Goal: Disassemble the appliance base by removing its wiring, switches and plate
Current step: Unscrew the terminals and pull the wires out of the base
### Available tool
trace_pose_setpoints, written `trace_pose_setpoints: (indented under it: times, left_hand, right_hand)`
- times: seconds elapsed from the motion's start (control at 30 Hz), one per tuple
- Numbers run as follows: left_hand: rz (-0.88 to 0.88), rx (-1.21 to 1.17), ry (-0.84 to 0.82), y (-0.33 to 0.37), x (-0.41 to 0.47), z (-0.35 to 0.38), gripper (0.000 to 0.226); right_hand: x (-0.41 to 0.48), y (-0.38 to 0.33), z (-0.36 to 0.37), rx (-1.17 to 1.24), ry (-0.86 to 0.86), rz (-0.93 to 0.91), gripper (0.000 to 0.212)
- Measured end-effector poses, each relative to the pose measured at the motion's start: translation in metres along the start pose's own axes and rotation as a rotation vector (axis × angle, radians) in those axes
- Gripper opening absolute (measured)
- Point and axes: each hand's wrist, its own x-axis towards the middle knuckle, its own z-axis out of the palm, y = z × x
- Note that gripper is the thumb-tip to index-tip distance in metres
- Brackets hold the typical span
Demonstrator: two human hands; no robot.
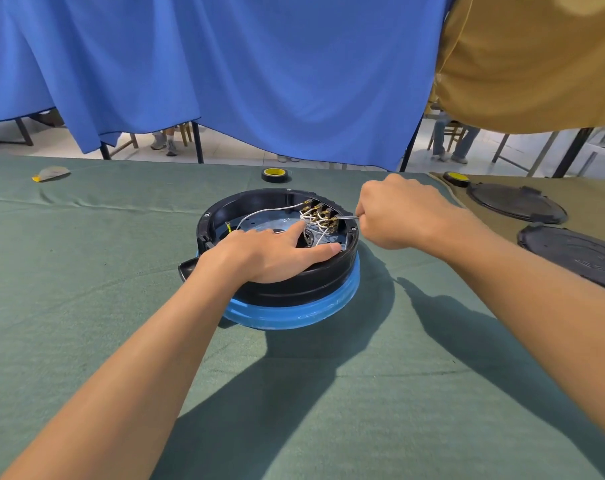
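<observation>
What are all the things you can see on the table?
Round black plastic appliance base: one, blue band below, table centre.
Thin white wires: several, inside base.
Brass-coloured switch terminals: a cluster, base's far right.
Black tape rolls with yellow cores: two, far edge.
Round black lids: two, right side.
Grey crumpled object: one, far left.
Green table cloth: one.
Left hand: on base rim.
Right hand: gripping thin metal tool.

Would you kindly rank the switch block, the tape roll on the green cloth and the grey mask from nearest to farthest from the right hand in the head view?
From the right hand:
1. Switch block, just left of it, inside the base.
2. Tape roll, at the far table edge.
3. Grey mask, far left.
</observation>
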Motion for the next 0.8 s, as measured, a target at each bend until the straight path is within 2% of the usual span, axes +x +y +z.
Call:
trace_pose_setpoints:
  times: [0.1, 0.23, 0.37, 0.47, 0.53, 0.6, 0.7, 0.8]
  left_hand:
    - [-0.006, -0.005, 0.001, -0.001, 0.000, 0.000, 0.110]
    - [-0.005, -0.003, -0.004, -0.001, 0.001, 0.000, 0.111]
    - [-0.008, 0.006, -0.006, 0.000, 0.000, -0.001, 0.111]
    - [-0.009, 0.007, -0.008, 0.000, -0.001, -0.001, 0.113]
    - [-0.014, 0.008, -0.021, 0.000, -0.001, -0.002, 0.118]
    - [-0.024, 0.004, -0.023, 0.000, -0.001, -0.002, 0.122]
    - [-0.048, 0.013, 0.000, -0.001, -0.001, -0.001, 0.125]
    - [-0.056, 0.024, 0.012, 0.000, 0.000, -0.001, 0.128]
  right_hand:
    - [0.010, -0.003, -0.011, -0.051, -0.047, -0.018, 0.013]
    - [0.036, 0.009, -0.030, -0.004, -0.250, -0.050, 0.017]
    - [0.053, 0.040, -0.032, 0.418, -0.496, 0.069, 0.017]
    - [0.053, 0.056, -0.020, 0.635, -0.585, 0.134, 0.018]
    - [0.049, 0.057, -0.014, 0.685, -0.562, 0.131, 0.018]
    - [0.043, 0.054, -0.009, 0.641, -0.451, 0.098, 0.018]
    - [0.032, 0.045, -0.001, 0.382, -0.211, 0.015, 0.021]
    - [0.024, 0.035, 0.013, 0.238, -0.088, -0.033, 0.027]
